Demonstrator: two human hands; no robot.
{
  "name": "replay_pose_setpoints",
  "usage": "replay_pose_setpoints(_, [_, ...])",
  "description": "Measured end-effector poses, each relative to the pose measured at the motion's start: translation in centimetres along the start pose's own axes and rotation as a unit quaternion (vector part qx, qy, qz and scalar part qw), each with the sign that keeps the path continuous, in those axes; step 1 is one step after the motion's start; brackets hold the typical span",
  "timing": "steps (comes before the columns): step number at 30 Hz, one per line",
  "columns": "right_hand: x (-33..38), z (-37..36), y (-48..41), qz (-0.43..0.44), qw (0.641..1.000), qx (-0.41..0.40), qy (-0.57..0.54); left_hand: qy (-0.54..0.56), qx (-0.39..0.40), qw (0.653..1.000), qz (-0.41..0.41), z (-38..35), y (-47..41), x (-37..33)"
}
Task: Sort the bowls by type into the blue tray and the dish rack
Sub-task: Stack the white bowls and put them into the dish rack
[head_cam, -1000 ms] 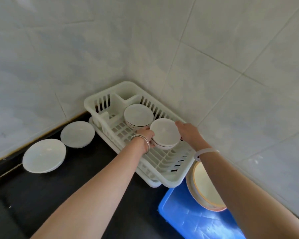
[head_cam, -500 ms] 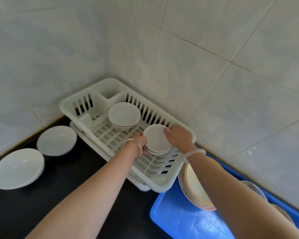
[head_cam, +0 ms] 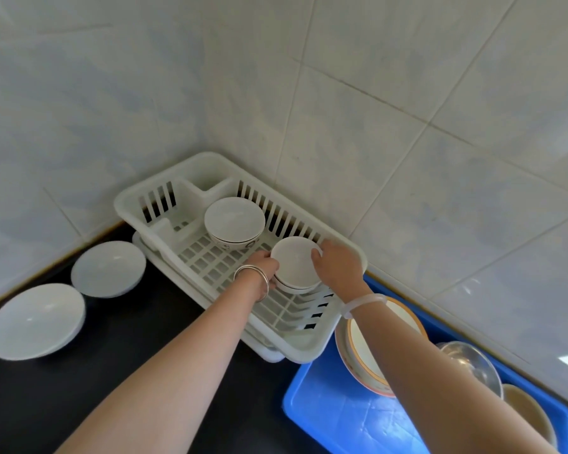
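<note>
The dish rack [head_cam: 164,204] is the reference landmark; it stands on the dark tabletop [head_cam: 138,362] in the corner of the tiled wall [head_cam: 407,93].

Left of the dish rack, two shallow white bowls rest upright on the tabletop. The nearer shallow bowl [head_cam: 36,321] lies farthest from the rack. The farther shallow bowl [head_cam: 108,268] sits just beside the rack's left edge. The two are close together; contact between them cannot be determined.

Inside the dish rack, toward its back wall, a patterned deep bowl [head_cam: 234,222] stands upright on the grid floor.

In the right half of the rack, a small white bowl [head_cam: 296,262] sits on top of another bowl of similar shape, of which only the rim shows. The left hand [head_cam: 259,262] contacts the small white bowl on its left side; the grip is closed against the bowl wall. A metal bangle [head_cam: 251,276] circles the left wrist. The right hand [head_cam: 338,267] contacts the same bowl on its right side, fingers curled over the rim. A pale bracelet [head_cam: 363,303] circles the right wrist.

Right of the dish rack, the blue tray [head_cam: 325,414] touches or nearly touches the rack's near corner. It holds an orange-rimmed bowl [head_cam: 358,342], partly hidden by the right forearm, a metal bowl [head_cam: 473,365], and a beige bowl [head_cam: 525,411] at the far right.
</note>
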State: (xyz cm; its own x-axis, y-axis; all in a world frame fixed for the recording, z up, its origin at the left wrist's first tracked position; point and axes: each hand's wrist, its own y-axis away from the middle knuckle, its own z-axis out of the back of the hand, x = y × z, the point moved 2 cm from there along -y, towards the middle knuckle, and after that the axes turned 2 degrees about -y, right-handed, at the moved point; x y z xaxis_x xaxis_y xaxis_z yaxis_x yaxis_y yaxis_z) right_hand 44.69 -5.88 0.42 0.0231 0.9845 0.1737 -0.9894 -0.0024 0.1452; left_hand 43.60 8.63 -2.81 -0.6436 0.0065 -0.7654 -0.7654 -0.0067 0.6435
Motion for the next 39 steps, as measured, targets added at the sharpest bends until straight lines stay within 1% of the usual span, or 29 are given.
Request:
replay_pose_setpoints(3, [0.0, 0.7, 0.6, 0.003, 1.0, 0.002, -0.018, -0.018, 0.015, 1.0, 0.003, 0.3, 0.3, -0.4])
replay_pose_setpoints(5, [0.1, 1.4, 1.2, 0.0, 0.999, -0.019, -0.046, -0.035, 0.023, 0.999, 0.0, 0.7, 0.6, -0.5])
replay_pose_setpoints(7, [0.7, 2.1, 2.0, -0.006, 0.995, -0.044, -0.095, -0.056, 0.02, 0.998, -0.01, 1.2, 1.0, -0.6])
replay_pose_setpoints(9, [1.7, 2.4, 2.9, -0.004, 0.989, -0.032, -0.141, -0.073, -0.002, 0.997, -0.035, 2.0, 1.8, -0.7])
replay_pose_setpoints(12, [3.8, 2.3, 4.4, -0.007, 0.981, 0.006, -0.195, -0.095, -0.064, 0.99, -0.077, 4.3, 3.4, -0.7])
replay_pose_setpoints(14, [5.7, 2.0, 5.7, -0.006, 0.968, 0.023, -0.252, -0.07, -0.106, 0.986, -0.11, 6.4, 5.1, -0.1])
replay_pose_setpoints(17, [9.2, 1.2, 7.9, 0.027, 0.952, 0.03, -0.303, -0.002, -0.134, 0.98, -0.145, 10.0, 8.1, 1.4])
replay_pose_setpoints(20, [12.9, -0.3, 10.1, 0.06, 0.939, 0.04, -0.336, -0.019, -0.202, 0.966, -0.158, 14.3, 11.0, 3.7])
replay_pose_setpoints(23, [16.5, -2.2, 11.4, 0.089, 0.943, 0.055, -0.314, -0.083, -0.298, 0.939, -0.15, 18.4, 12.6, 6.6])
replay_pose_setpoints(26, [19.8, -3.7, 11.6, 0.128, 0.952, 0.005, -0.278, -0.114, -0.375, 0.912, -0.122, 21.8, 13.0, 9.1])
replay_pose_setpoints(27, [20.9, -4.1, 11.4, 0.134, 0.954, 0.003, -0.269, -0.118, -0.396, 0.904, -0.111, 22.9, 13.0, 9.9])
replay_pose_setpoints(29, [22.8, -5.5, 10.3, 0.116, 0.961, 0.045, -0.245, -0.121, -0.439, 0.885, -0.094, 24.9, 12.9, 11.4])
replay_pose_setpoints(32, [24.6, -7.9, 8.3, 0.067, 0.958, 0.129, -0.246, -0.116, -0.486, 0.862, -0.08, 27.1, 12.4, 13.0])
replay_pose_setpoints(36, [26.2, -10.8, 5.7, 0.027, 0.948, 0.172, -0.265, -0.08, -0.493, 0.864, -0.06, 28.9, 11.3, 14.8])
replay_pose_setpoints(39, [27.3, -12.3, 4.2, -0.011, 0.93, 0.189, -0.314, 0.02, -0.48, 0.875, -0.063, 29.7, 10.7, 15.6])
